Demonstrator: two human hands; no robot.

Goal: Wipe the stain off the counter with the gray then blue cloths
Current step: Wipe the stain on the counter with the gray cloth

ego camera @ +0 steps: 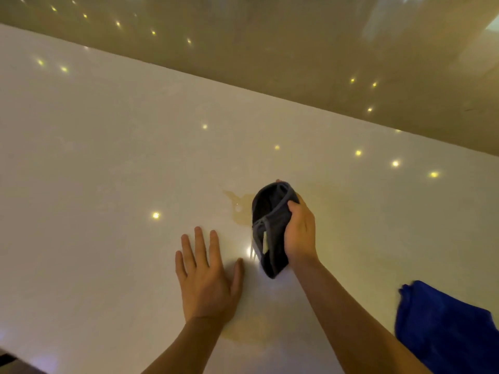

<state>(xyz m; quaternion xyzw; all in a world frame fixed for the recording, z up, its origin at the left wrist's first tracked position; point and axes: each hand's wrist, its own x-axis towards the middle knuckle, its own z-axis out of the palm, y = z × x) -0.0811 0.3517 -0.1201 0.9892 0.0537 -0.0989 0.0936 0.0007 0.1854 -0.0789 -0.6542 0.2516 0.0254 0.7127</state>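
A pale brown stain [239, 205] spreads on the glossy white counter [108, 157], just left of the gray cloth [270, 228]. My right hand [301, 230] grips the bunched gray cloth, which hangs down and partly covers the stain's right side. My left hand [206, 273] lies flat on the counter with fingers spread, below and left of the stain. A second brownish patch [248, 332] shows near the front, between my forearms. The blue cloth [448, 327] lies crumpled on the counter at the lower right, untouched.
The counter's far edge [270, 93] runs diagonally from upper left to right, with a shiny beige floor beyond it. Small ceiling lights reflect in the counter surface. A dark strip shows at the counter's lower left corner.
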